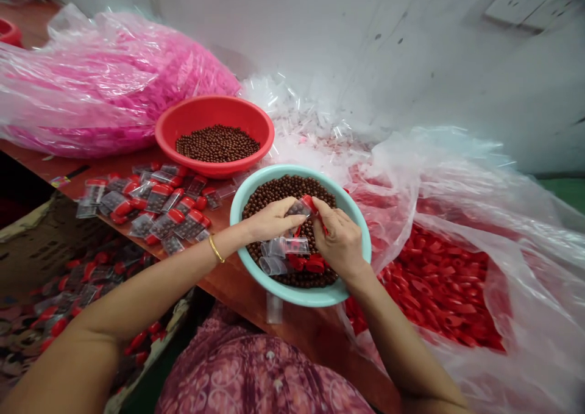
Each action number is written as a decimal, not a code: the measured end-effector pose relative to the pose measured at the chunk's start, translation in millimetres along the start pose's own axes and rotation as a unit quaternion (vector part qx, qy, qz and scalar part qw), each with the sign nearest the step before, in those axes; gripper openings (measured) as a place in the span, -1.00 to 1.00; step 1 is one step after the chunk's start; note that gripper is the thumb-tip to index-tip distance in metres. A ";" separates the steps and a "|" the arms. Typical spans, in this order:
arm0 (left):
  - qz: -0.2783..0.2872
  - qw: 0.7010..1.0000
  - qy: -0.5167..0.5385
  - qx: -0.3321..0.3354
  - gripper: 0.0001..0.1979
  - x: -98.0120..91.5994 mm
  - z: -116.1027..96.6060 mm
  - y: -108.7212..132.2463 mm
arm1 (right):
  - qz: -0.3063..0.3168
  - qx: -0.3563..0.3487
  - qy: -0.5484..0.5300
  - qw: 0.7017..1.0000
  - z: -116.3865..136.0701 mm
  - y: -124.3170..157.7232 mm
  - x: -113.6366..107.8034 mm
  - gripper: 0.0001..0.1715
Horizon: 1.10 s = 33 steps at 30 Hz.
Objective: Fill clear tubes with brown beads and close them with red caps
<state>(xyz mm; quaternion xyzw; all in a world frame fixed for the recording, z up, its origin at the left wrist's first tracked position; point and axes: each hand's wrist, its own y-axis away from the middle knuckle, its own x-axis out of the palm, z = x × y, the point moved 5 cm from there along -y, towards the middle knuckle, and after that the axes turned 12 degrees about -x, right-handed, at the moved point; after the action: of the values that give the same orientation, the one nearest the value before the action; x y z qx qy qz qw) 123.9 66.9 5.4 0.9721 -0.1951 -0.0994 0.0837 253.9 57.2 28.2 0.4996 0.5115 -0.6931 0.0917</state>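
Note:
My left hand is closed around a small clear plastic tube with dark beads inside. At the tube's right end sits a red cap, pinched by the fingers of my right hand. Both hands are over a pale blue basin of brown beads. On the beads below my hands lie several clear tubes and red caps. My right fingers partly cover the cap, so how far it sits on the tube cannot be seen.
Filled, red-capped tubes are heaped on the table left of the basin. Behind them stands a red basin of beads. A bag of pink pieces lies back left, a bag of red caps right. A box below holds more tubes.

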 end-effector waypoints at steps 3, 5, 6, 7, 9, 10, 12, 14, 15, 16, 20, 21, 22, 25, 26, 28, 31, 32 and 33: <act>-0.069 0.995 -0.065 0.033 -0.83 -4.1 -3.6 2.2 | -0.012 -0.030 -0.004 0.999 5.6 2.5 -0.3 -0.55; -0.090 0.991 -0.093 0.043 -0.82 -5.1 -4.2 3.9 | -0.021 -0.045 0.000 0.999 11.5 4.0 -0.3 -0.50; -0.093 0.990 -0.100 0.042 -0.81 -5.4 -3.9 4.5 | -0.029 -0.053 0.009 0.998 15.1 4.3 -0.9 -0.48; -0.095 0.989 -0.103 0.040 -0.79 -5.7 -3.5 5.0 | -0.039 -0.062 0.023 0.997 18.9 4.3 -2.1 -0.46; -0.093 0.991 -0.096 0.032 -0.75 -6.2 -2.8 5.3 | -0.059 -0.076 0.047 0.994 25.6 3.3 -5.6 -0.44; -0.087 0.992 -0.084 0.028 -0.74 -5.9 -2.6 4.9 | -0.070 -0.079 0.052 0.993 28.0 2.4 -7.6 -0.45; -0.070 0.996 -0.049 0.017 -0.74 -4.7 -1.7 3.4 | -0.083 -0.070 0.044 0.993 30.0 1.0 -10.3 -0.45; -0.065 0.997 -0.031 0.000 -0.77 -4.0 0.7 1.6 | -0.087 -0.063 0.034 0.994 31.3 0.7 -9.4 -0.44; -0.074 0.996 -0.040 -0.010 -0.79 -4.4 2.3 0.9 | -0.087 -0.067 0.033 0.993 32.5 1.0 -7.7 -0.42; -0.088 0.994 -0.060 -0.017 -0.81 -5.3 3.8 0.6 | -0.085 -0.072 0.034 0.993 33.9 1.4 -5.2 -0.41; -0.143 0.980 -0.141 -0.014 -0.87 -10.8 5.7 2.9 | -0.079 -0.086 0.023 0.993 34.8 2.7 2.6 -0.37; -0.147 0.977 -0.151 -0.011 -0.87 -11.7 5.5 3.6 | -0.077 -0.086 0.011 0.993 33.2 2.5 2.3 -0.38; -0.144 0.977 -0.158 -0.009 -0.88 -11.7 5.4 4.1 | -0.077 -0.091 -0.007 0.993 31.3 2.1 0.7 -0.40; -0.094 0.982 -0.166 0.004 -0.86 -6.3 4.4 4.1 | -0.080 -0.106 -0.084 0.988 23.9 -0.3 -8.5 -0.50; -0.073 0.983 -0.168 0.011 -0.86 -3.5 3.7 4.3 | -0.080 -0.096 -0.118 0.985 20.3 -1.7 -11.0 -0.57; -0.044 0.981 -0.186 0.027 -0.86 1.2 1.2 5.4 | -0.080 -0.031 -0.197 0.977 10.8 -5.8 -11.0 -0.72; -0.039 0.970 -0.238 0.032 -0.83 4.5 -2.3 8.3 | -0.102 0.142 -0.331 0.927 -4.2 -13.4 2.5 -0.67; -0.042 0.964 -0.260 0.027 -0.82 5.1 -3.0 9.0 | -0.107 0.193 -0.376 0.900 -6.9 -16.4 9.7 -0.58; -0.045 0.958 -0.282 0.021 -0.81 5.8 -3.4 9.6 | -0.104 0.232 -0.420 0.871 -7.9 -20.0 17.6 -0.49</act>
<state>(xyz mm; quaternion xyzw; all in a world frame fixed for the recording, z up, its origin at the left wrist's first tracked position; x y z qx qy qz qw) 126.5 56.3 9.6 0.9139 -0.1689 -0.3692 -0.0001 237.3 79.5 26.9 0.1126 0.2979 -0.9419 0.1067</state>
